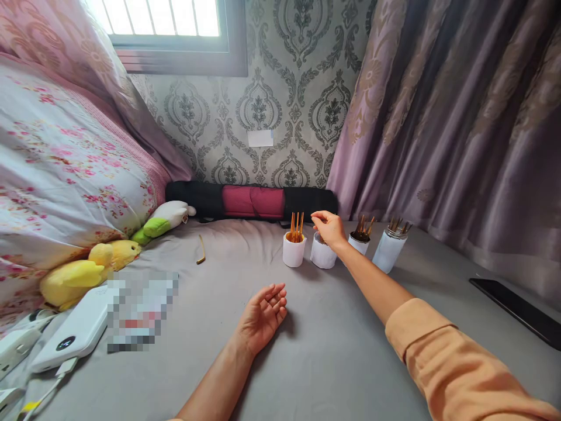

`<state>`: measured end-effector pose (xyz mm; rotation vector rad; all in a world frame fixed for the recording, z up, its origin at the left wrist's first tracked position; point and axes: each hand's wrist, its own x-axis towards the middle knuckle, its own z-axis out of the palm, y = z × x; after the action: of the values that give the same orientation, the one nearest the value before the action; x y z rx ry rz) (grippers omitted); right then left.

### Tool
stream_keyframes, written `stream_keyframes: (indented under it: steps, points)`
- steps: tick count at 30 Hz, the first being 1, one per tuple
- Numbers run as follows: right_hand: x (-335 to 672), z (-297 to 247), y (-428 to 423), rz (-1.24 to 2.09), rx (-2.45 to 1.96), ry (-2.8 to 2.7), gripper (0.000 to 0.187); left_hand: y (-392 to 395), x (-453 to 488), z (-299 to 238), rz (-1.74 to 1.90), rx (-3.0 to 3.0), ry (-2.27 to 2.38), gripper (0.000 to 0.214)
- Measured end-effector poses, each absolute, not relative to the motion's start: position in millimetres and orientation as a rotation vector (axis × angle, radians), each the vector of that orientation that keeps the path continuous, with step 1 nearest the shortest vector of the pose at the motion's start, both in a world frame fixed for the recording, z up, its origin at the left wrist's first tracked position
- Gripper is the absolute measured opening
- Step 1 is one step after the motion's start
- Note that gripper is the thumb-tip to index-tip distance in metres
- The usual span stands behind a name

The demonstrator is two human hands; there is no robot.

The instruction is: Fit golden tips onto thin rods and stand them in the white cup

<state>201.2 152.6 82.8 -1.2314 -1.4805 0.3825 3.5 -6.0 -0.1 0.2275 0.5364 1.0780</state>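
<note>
My right hand (329, 228) is over a white-wrapped cup (323, 257), thumb and fingertips pinched together. Whatever lies in that pinch is too small to make out, and the hand partly hides the cup's mouth. Just left of it, a white cup (293, 255) holds several thin orange-brown sticks (297, 225) standing upright. Behind my right wrist is another white cup (359, 244) with brown sticks, its lower part partly covered by the forearm. A taller white jar (388, 252) with dark sticks stands farther right. Palm up on the grey sheet, my left hand (265, 316) is open and holds nothing, its fingers slightly curled.
A black phone (517, 310) lies at the right. On the left are a white power bank (76, 327) with a cable, a blurred packet (142, 313), and plush toys (87, 272). A small curved stick (201, 250) and a rolled black-and-pink bag (253, 202) lie farther back.
</note>
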Motion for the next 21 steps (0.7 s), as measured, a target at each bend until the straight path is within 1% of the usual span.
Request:
stream_keyframes:
  steps: [13, 21]
  points:
    - [190.7, 70.6, 124.9, 0.466, -1.212, -1.419, 0.023, -8.3, 3.5, 3.4, 1.077, 0.230, 0.544, 0.025]
    - [175.5, 57.4, 102.9, 0.578, -1.178, -1.409, 0.026, -7.8, 3.2, 1.7, 1.085, 0.223, 0.540, 0.023]
